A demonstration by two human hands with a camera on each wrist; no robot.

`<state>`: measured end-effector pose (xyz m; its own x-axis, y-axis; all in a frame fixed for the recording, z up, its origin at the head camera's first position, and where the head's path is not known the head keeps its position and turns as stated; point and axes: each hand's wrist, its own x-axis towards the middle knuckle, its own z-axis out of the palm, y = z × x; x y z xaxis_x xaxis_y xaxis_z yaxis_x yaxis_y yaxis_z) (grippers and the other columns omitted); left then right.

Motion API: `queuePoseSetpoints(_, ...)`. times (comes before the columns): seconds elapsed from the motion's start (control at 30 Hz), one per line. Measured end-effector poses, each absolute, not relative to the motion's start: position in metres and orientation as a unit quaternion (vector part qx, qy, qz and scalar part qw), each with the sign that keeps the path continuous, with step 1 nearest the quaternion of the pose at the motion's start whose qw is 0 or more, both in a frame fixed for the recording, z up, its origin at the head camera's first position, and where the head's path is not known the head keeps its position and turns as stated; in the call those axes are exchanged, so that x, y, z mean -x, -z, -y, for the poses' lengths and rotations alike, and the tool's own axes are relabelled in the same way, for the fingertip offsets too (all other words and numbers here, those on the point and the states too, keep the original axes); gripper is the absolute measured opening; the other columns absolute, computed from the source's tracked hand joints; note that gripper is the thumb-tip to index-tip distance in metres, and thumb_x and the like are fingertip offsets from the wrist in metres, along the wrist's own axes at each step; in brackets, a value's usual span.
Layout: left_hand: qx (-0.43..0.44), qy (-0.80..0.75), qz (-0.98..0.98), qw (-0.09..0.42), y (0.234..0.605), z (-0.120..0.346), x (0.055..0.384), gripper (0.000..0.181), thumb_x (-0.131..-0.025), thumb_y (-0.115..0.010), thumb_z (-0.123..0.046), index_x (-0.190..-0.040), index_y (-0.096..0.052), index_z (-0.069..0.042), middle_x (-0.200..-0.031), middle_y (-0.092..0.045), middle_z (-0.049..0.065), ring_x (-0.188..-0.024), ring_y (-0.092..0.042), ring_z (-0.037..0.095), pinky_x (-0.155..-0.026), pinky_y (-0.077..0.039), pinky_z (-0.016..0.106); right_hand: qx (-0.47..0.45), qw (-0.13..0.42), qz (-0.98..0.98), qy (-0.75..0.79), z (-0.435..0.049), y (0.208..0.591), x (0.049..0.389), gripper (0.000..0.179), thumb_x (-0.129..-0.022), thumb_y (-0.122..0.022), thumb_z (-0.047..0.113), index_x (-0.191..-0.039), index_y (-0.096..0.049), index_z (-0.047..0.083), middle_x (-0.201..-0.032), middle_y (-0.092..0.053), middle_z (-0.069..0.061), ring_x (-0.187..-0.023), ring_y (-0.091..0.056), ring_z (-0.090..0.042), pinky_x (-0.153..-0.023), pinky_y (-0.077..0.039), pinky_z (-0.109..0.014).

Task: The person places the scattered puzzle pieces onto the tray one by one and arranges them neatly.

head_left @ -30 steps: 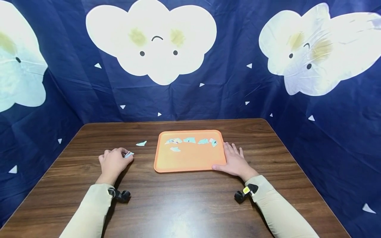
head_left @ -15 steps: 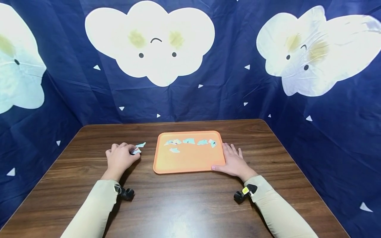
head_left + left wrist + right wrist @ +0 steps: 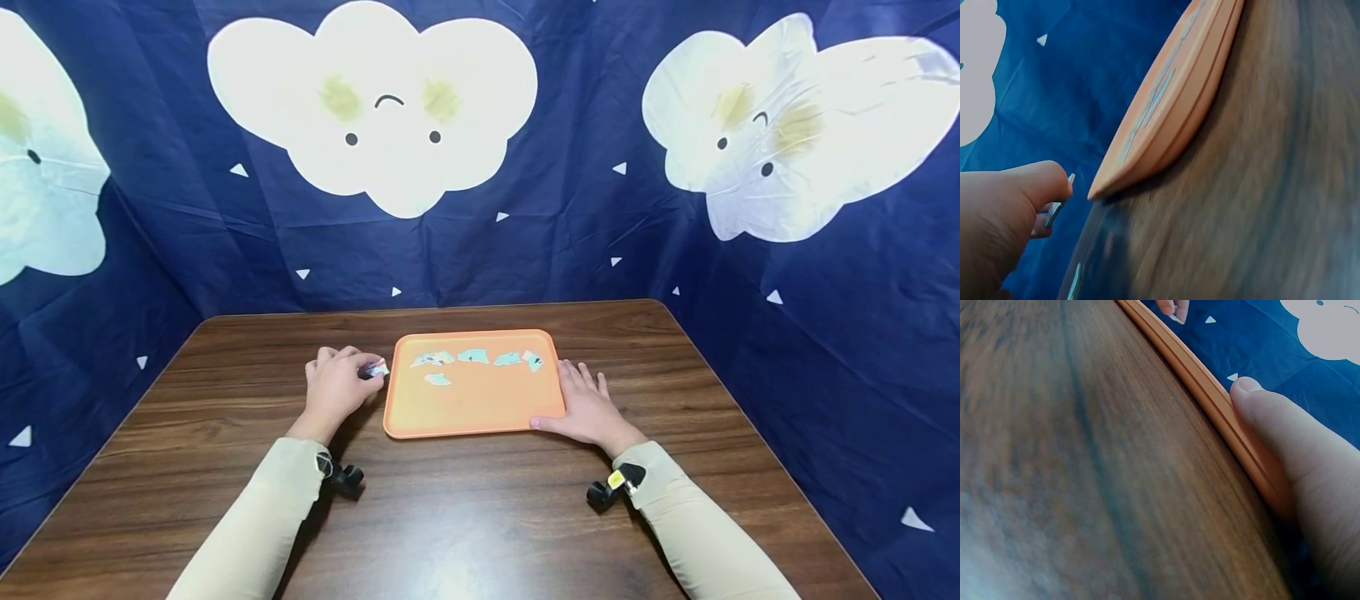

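Observation:
My left hand (image 3: 336, 385) is just left of the orange tray (image 3: 472, 417), pinching a flat, irregular pale blue printed piece (image 3: 378, 367) between thumb and fingers. In the left wrist view this piece (image 3: 1055, 209) appears edge-on, thin and raised off the table. My right hand (image 3: 588, 410) rests at the tray's right side, fingers spread and fairly straight, thumb at the front edge. In the right wrist view the thumb (image 3: 1272, 412) touches the tray's rim (image 3: 1210, 403). On the tray lie several similar pieces: a row along the back and one piece (image 3: 437, 379) in front of it.
Another pale piece (image 3: 1074, 282) lies on the table left of the tray in the left wrist view; in the head view the left hand hides it. The brown wooden table (image 3: 465, 508) extends around the tray. A blue curtain with white clouds (image 3: 375, 108) hangs behind.
My left hand has moved right with the pinched piece, up to the tray's left edge, passing over the loose table piece. My right hand and the tray have stayed put.

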<state>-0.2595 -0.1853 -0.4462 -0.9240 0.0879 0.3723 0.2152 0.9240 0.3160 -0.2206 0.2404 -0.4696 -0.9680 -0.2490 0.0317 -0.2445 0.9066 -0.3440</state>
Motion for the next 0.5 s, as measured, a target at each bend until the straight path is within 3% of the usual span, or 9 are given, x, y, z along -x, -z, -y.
queuePoseSetpoints(0.5, 0.129, 0.195, 0.955, 0.180, 0.442, 0.145, 0.267, 0.029, -0.079, -0.080, -0.034, -0.104, -0.079, -0.020, -0.105, -0.071, 0.003, -0.102, -0.046, 0.034, -0.093, -0.030, 0.061, 0.127, 0.003, -0.976, 0.178, -0.240, 0.468, 0.220, 0.130, -0.072, -0.060, 0.086, -0.161, -0.015, 0.001, -0.164, -0.023, -0.021, -0.152, -0.012, -0.044, -0.116, -0.004, -0.068)
